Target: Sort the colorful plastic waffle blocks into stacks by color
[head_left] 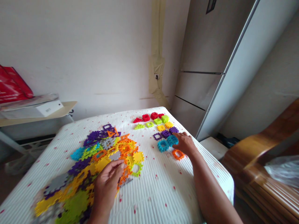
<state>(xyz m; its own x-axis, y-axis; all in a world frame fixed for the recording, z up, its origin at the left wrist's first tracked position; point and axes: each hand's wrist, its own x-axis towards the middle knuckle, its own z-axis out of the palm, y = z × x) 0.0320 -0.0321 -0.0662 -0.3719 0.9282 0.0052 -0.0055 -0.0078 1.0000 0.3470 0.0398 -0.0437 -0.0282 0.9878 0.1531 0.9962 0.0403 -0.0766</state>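
Note:
At the right side of the table, my right hand (186,143) has its thumb and fingers closed on the edge of a blue notched building piece (172,140). Another blue piece (163,145) with a square opening lies beside it, and an orange square frame piece (178,154) is just below the hand. My left hand (107,175) hovers at the near right part of a mixed pile of plastic interlocking pieces (102,163). Its thumb and fingertips are pinched together; whatever they hold, if anything, is hidden. A green frame piece (136,170) lies to its right.
Grouped by colour at the far right are red pieces (146,117), green pieces (158,121), yellow pieces (161,128) and purple pieces (165,134). A white quilted cloth (151,193) covers the table. A fridge (198,62) stands behind, with wooden furniture (261,155) at right.

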